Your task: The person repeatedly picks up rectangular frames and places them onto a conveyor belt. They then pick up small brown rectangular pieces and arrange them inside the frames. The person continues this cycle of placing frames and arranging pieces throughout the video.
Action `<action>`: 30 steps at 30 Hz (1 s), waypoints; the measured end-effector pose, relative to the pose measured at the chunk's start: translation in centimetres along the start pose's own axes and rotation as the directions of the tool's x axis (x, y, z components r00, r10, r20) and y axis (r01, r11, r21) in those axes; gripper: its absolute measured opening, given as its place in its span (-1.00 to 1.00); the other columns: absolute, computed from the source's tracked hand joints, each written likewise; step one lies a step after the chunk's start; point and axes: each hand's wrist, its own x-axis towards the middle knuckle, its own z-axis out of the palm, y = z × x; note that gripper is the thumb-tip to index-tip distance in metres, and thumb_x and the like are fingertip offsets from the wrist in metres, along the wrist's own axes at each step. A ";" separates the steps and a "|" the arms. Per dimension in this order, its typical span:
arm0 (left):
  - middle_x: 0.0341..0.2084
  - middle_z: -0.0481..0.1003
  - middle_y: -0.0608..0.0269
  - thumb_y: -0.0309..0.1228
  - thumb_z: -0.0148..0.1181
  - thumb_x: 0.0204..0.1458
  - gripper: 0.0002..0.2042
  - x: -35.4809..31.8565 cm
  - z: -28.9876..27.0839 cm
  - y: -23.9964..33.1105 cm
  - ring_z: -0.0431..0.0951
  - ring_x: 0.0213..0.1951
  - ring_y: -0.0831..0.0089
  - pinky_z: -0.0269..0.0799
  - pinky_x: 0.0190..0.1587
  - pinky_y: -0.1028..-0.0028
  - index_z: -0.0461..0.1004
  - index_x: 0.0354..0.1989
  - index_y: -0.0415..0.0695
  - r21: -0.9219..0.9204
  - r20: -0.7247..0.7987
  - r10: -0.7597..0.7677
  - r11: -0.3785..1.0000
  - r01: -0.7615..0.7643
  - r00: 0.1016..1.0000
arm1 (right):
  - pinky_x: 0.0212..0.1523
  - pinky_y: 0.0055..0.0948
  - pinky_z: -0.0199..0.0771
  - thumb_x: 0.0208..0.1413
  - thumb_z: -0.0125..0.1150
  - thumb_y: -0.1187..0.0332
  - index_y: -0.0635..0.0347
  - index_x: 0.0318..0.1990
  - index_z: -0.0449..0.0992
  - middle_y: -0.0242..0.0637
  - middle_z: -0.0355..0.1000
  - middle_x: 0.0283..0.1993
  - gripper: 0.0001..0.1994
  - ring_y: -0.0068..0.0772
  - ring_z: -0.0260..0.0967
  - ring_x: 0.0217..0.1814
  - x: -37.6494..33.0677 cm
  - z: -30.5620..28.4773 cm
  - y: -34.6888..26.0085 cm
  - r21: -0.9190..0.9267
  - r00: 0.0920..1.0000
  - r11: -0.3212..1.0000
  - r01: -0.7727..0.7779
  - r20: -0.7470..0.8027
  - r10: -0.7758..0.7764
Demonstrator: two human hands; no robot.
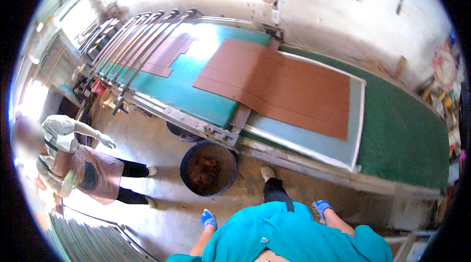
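My left hand (208,219), in a blue and white glove, hangs low in front of me beside my teal top. No object shows in it, and its fingers look loosely apart. At my other side hangs my right hand (322,210), gloved alike, its fingers loose with nothing visible in them. Both are away from the conveyor. Beyond them, a wide brown ribbed sheet (304,95) with thin lines across it spans from the turquoise belt (216,107) onto a pale grey-blue board (355,129) with a white rim. The board rests on a dark green surface (402,134).
A round tub (232,178) of reddish-brown scraps stands on the floor below the conveyor edge. A gloved co-worker (98,164) in an apron stands at the left. Metal bars (157,39) cross the belt over another brown sheet (169,56). Stacked boards (88,242) fill the lower left.
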 end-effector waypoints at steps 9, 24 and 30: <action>-0.55 0.41 0.16 -0.04 -0.24 0.04 -0.57 -6.7 -1.8 20.3 0.41 -0.53 0.33 0.27 -0.49 0.45 0.35 -0.28 -0.20 -0.646 0.042 -0.106 0.755 0.108 0.993 | -0.50 -0.39 0.35 -0.15 0.09 0.32 0.17 -0.54 0.49 -0.27 0.42 -0.55 -0.86 -0.35 0.37 -0.52 3.9 -13.0 -22.6 0.351 0.900 0.903 0.248 0.261 -0.349; -0.15 0.34 -0.01 -0.03 -0.19 0.01 -0.47 -10.5 -4.0 -1.3 0.40 -0.24 0.09 0.31 -0.24 0.13 0.19 -0.01 -0.24 -0.790 0.093 -0.574 0.455 0.411 0.814 | -0.40 -0.24 0.37 0.01 -0.14 0.28 0.25 -0.25 0.43 -0.14 0.43 -0.27 -0.72 -0.17 0.42 -0.43 5.9 -8.6 -31.0 -0.210 0.900 0.880 0.427 0.191 -0.391; -0.17 0.35 -0.03 -0.10 -0.21 0.00 -0.51 -11.8 -5.7 -8.7 0.41 -0.28 0.07 0.33 -0.26 0.13 0.18 -0.02 -0.24 -0.765 0.208 -0.683 0.332 0.552 0.700 | -0.37 -0.23 0.40 0.10 -0.23 0.08 0.29 -0.12 0.35 -0.01 0.40 -0.21 -0.56 -0.11 0.41 -0.37 6.0 -6.2 -27.5 -0.309 0.940 0.890 0.335 0.166 -0.296</action>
